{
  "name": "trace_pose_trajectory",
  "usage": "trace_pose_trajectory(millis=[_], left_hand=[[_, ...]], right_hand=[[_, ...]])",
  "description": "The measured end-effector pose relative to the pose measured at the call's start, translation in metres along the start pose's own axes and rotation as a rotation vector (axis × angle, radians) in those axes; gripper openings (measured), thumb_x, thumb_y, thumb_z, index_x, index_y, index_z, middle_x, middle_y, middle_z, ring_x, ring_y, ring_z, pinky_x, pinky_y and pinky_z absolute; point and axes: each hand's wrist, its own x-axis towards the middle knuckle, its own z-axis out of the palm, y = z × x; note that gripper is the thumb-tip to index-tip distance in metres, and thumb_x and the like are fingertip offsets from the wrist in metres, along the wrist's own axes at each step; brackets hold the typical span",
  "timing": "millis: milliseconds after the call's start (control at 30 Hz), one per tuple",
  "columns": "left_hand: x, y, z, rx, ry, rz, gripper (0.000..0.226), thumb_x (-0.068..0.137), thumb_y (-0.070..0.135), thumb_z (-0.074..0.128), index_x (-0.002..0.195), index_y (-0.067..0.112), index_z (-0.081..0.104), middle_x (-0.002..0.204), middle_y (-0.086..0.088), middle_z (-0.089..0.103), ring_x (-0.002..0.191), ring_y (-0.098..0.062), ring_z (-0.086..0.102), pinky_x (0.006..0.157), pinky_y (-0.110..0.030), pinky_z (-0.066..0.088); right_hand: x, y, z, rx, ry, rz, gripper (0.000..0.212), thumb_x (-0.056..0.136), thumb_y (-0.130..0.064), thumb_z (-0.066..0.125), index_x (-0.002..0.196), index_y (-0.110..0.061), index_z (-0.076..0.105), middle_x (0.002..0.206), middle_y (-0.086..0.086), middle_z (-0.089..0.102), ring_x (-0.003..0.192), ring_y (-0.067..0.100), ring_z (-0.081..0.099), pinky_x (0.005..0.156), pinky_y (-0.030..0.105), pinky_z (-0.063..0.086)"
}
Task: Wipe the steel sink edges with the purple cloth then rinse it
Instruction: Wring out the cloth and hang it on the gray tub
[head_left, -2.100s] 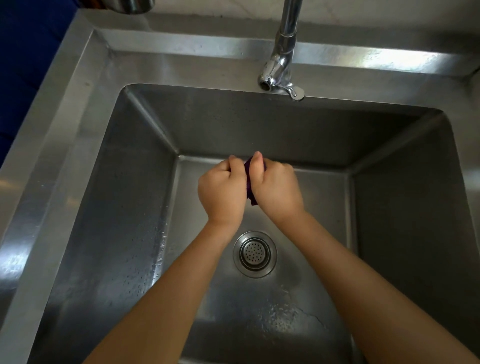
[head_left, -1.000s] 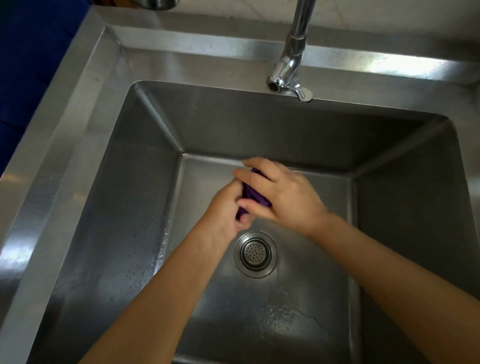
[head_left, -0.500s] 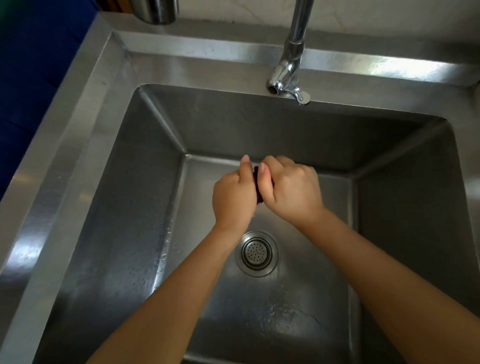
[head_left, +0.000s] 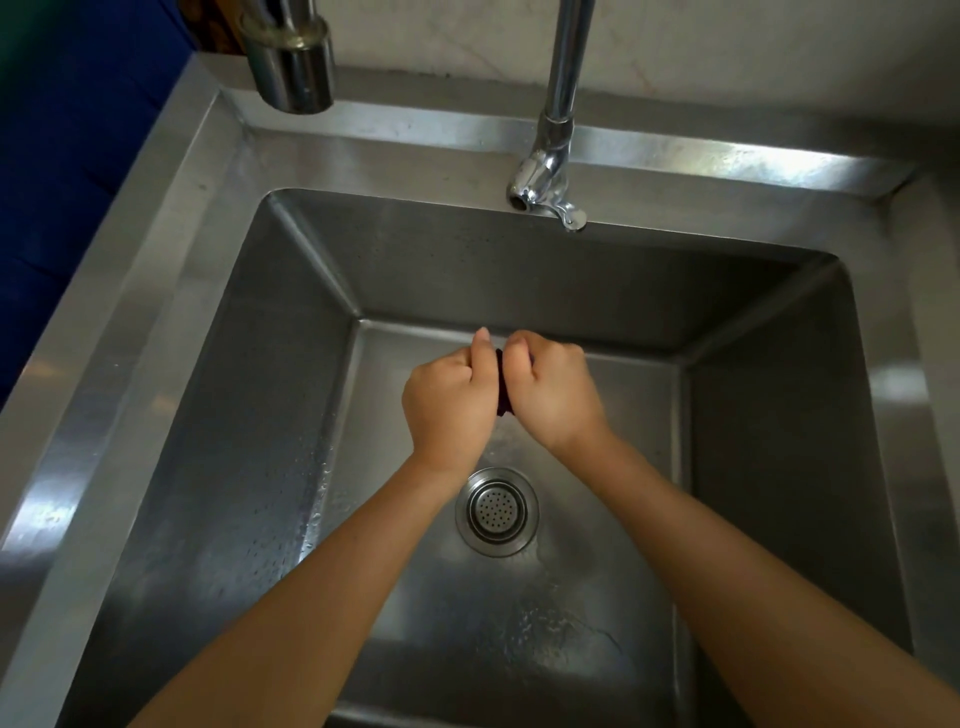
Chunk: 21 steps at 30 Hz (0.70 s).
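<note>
Over the middle of the steel sink (head_left: 171, 322), my left hand (head_left: 447, 400) and my right hand (head_left: 553, 395) are pressed side by side as fists. Between them is the purple cloth (head_left: 503, 402), bunched up and gripped by both hands; only a dark sliver of it shows. The hands hover above the basin floor, just beyond the round drain strainer (head_left: 496, 512). The tap (head_left: 545, 176) stands at the back rim, and no water is visibly running from it.
A second steel spout (head_left: 291, 57) hangs over the sink's back left corner. A blue surface (head_left: 62, 156) lies to the left of the sink. Water drops and a wet film cover the left wall and basin floor.
A second ago my right hand lay across the cloth over the left one. Both hands have since turned into side-by-side fists, squeezing the cloth between them. The view tilted up slightly.
</note>
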Motion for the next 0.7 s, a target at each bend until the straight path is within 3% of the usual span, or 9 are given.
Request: trace_pose_trajectory(millis=[100,233,467,600,700], left_hand=[[0.0,-0.001,-0.002,-0.039,-0.015,0.052,0.06,0.09,0.042,0.034,0.037,0.02,0.051,0.033,0.009,0.045,0.045,-0.009,0.05,0.053,-0.02,0.036],[0.0,-0.001,-0.006,-0.111,-0.009,0.136,0.067,0.085,0.052,0.027,0.042,0.008,0.056,0.04,-0.007,0.055,0.048,-0.024,0.057,0.056,-0.036,0.043],[0.004,-0.001,-0.011,-0.071,-0.05,0.179,0.065,0.084,0.052,0.024,0.038,0.014,0.049,0.036,0.002,0.049,0.049,-0.02,0.056,0.058,-0.035,0.043],[0.011,0.0,-0.002,-0.022,-0.098,0.109,0.065,0.092,0.05,0.033,0.048,0.006,0.052,0.044,-0.006,0.052,0.057,-0.027,0.056,0.057,-0.034,0.038],[0.002,0.002,0.006,-0.014,-0.061,0.047,0.051,0.096,0.043,0.041,0.064,0.007,0.058,0.059,-0.006,0.058,0.068,-0.025,0.058,0.06,-0.03,0.035]], right_hand=[[-0.001,-0.002,-0.004,0.006,-0.029,-0.007,0.039,0.091,-0.02,0.037,0.053,-0.023,0.043,0.056,0.001,0.055,0.063,0.023,0.055,0.058,0.026,0.034],[-0.005,-0.006,-0.008,0.017,-0.027,-0.044,0.033,0.082,-0.03,0.031,0.051,-0.024,0.039,0.051,-0.004,0.048,0.058,0.021,0.05,0.055,0.027,0.033],[-0.006,-0.009,-0.01,0.045,0.009,-0.09,0.037,0.088,-0.027,0.032,0.052,-0.022,0.036,0.049,-0.001,0.045,0.051,0.02,0.045,0.054,0.03,0.034],[-0.002,0.001,-0.011,0.152,-0.043,0.052,0.038,0.097,-0.025,0.036,0.061,-0.017,0.044,0.052,0.003,0.054,0.052,0.018,0.052,0.058,0.033,0.043],[0.001,0.004,-0.022,0.249,-0.147,0.265,0.027,0.095,-0.038,0.042,0.079,-0.02,0.055,0.064,0.0,0.058,0.053,0.017,0.058,0.046,0.028,0.046]])
